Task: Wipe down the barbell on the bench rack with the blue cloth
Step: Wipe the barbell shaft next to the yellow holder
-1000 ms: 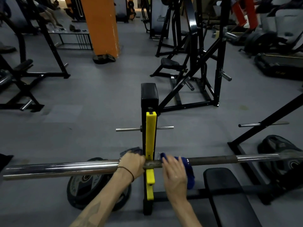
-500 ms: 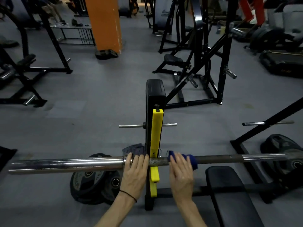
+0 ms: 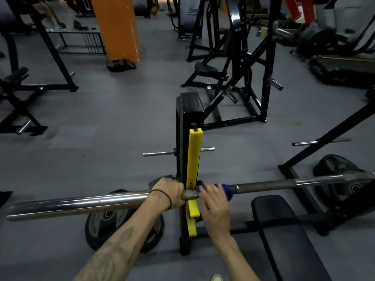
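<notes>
Gym room, grey rubber floor (image 3: 113, 142), one orange pillar (image 3: 117, 27), one black bench (image 3: 284, 230) near right, two weight plates (image 3: 95, 230) down on the floor. One barbell (image 3: 81, 201) lies left to right across the yellow-padded rack upright (image 3: 193, 159). My left hand (image 3: 168, 191) curls round it just left of the upright; my right hand (image 3: 215, 203) grips one blue cloth (image 3: 226, 189) wrapped on the bar just right.

barbell (image 3: 263, 184): level on rack; blue cloth (image 3: 225, 189): wrapped round shaft
</notes>
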`<move>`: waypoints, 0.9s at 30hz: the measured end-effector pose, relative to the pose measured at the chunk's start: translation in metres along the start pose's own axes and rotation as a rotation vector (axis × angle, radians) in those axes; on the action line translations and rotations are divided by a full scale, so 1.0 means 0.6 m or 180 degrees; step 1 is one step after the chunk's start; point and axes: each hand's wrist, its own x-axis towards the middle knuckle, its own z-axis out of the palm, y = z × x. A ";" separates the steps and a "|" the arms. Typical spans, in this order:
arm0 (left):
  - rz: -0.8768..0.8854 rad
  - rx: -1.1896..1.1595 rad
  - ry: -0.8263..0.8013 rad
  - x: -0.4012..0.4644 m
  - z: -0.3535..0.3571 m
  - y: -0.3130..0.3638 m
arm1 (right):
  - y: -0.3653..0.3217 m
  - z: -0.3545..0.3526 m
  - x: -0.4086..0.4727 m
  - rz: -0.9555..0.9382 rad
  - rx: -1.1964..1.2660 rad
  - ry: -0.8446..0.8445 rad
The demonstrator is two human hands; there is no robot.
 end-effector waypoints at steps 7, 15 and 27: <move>0.0081 -0.0012 0.0555 -0.019 0.008 0.000 | 0.077 -0.049 0.029 -0.0387 -0.0350 0.0095; -0.0638 -0.0205 0.1813 -0.059 0.061 0.065 | -0.020 -0.011 -0.001 -0.0113 -0.0065 -0.0007; -0.0776 0.0219 0.1773 -0.043 0.059 0.062 | 0.029 -0.031 0.009 0.0436 -0.0173 0.0098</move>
